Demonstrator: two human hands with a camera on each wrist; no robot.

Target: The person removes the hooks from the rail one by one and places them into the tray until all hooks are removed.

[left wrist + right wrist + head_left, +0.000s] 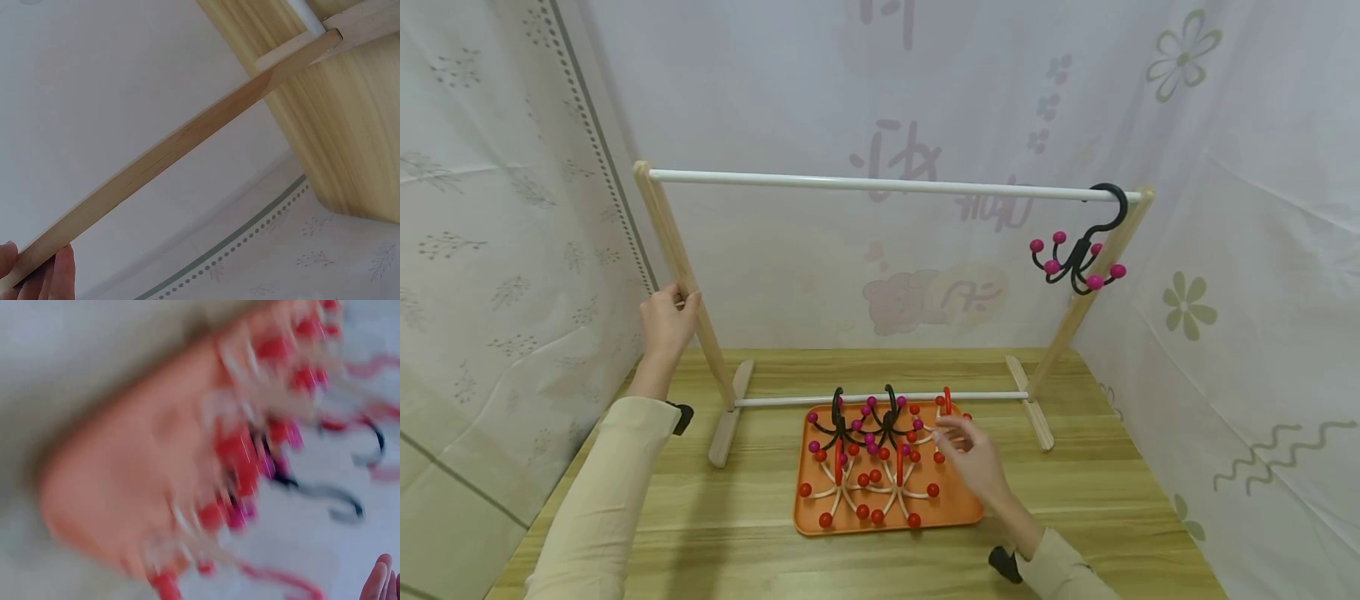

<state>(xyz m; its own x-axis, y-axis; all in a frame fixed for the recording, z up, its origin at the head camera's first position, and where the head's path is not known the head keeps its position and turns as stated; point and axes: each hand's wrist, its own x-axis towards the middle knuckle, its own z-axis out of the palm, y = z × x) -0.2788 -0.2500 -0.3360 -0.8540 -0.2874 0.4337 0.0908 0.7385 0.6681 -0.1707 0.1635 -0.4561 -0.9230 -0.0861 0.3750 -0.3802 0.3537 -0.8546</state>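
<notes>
My left hand (667, 323) grips the left wooden post (673, 237) of a hanging rack, and the left wrist view shows the thumb and fingers on either side of the post (169, 147). My right hand (973, 462) is over the right part of an orange tray (962, 508), fingers loosely bent and holding nothing. On the tray stand two black multi-arm hangers (887, 425) with magenta balls and three white ones (898, 487) with red hooks and red balls. My right fingertips overlap the back right white hanger (947, 402). The right wrist view is blurred.
A black multi-arm hanger (1080, 254) with magenta balls hangs near the right end of the rack's white top bar (865, 183). A lower white bar (790, 401) runs behind the tray. Wooden feet (1032, 404) stand on the table (737, 533); patterned cloth (775, 275) surrounds it.
</notes>
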